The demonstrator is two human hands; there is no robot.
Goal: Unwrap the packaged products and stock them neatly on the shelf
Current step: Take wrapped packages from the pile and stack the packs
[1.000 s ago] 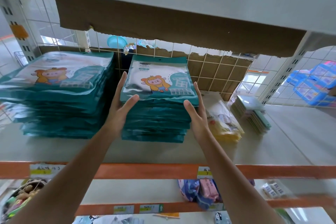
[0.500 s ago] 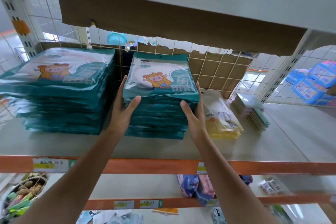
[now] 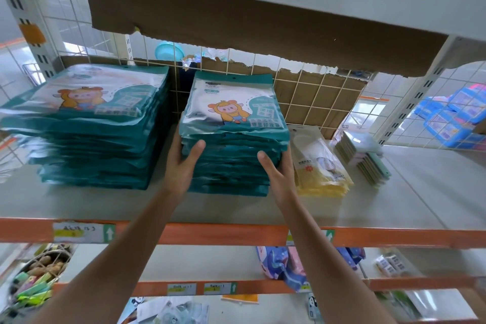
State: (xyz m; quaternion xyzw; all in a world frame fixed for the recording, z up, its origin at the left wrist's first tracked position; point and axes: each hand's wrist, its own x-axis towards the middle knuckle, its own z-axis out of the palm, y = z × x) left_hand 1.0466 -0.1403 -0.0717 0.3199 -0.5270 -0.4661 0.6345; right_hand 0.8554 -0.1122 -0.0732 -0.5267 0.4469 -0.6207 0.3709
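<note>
A stack of teal packets (image 3: pixel 231 123) with a cartoon animal on top stands in the middle of the shelf board (image 3: pixel 394 200). My left hand (image 3: pixel 181 166) presses flat against the stack's left side, thumb across the front. My right hand (image 3: pixel 276 171) presses its right side, fingers behind the edge. Both hands squeeze the stack between them. A taller, wider stack of the same teal packets (image 3: pixel 94 126) stands to the left, apart from my hands.
Yellow packets (image 3: pixel 320 168) lie right beside the middle stack, then a small pile of thin pastel packs (image 3: pixel 365 155). Torn cardboard lines the wire-grid back (image 3: pixel 315 97). An upper shelf hangs low overhead. Orange shelf rail (image 3: pixel 210 234) runs in front; lower shelves hold mixed goods.
Both hands slid lower and closed in tighter on the middle stack's sides. The view shifted slightly closer to the shelf.
</note>
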